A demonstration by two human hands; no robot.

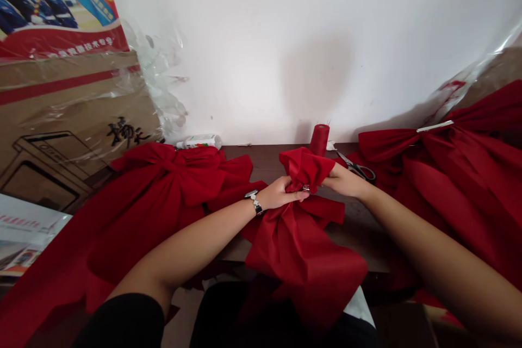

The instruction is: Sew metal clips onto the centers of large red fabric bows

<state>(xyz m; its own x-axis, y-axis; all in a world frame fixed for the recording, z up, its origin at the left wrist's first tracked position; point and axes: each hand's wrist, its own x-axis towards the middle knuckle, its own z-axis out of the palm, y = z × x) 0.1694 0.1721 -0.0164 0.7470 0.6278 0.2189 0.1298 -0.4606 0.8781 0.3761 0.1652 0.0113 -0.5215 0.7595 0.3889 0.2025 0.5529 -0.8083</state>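
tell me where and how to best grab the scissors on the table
Probably by the dark handle loops, with the right hand coming from above on the near side. The scissors appear to lie flat, loops towards the right and the person, blades pointing away to the left, towards the wall. Red fabric close by on the right also favours coming from above.

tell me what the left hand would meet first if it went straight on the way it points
Most likely the gathered red fabric that the left hand grips; past it, the right hand seems next in line, though depth is unclear.
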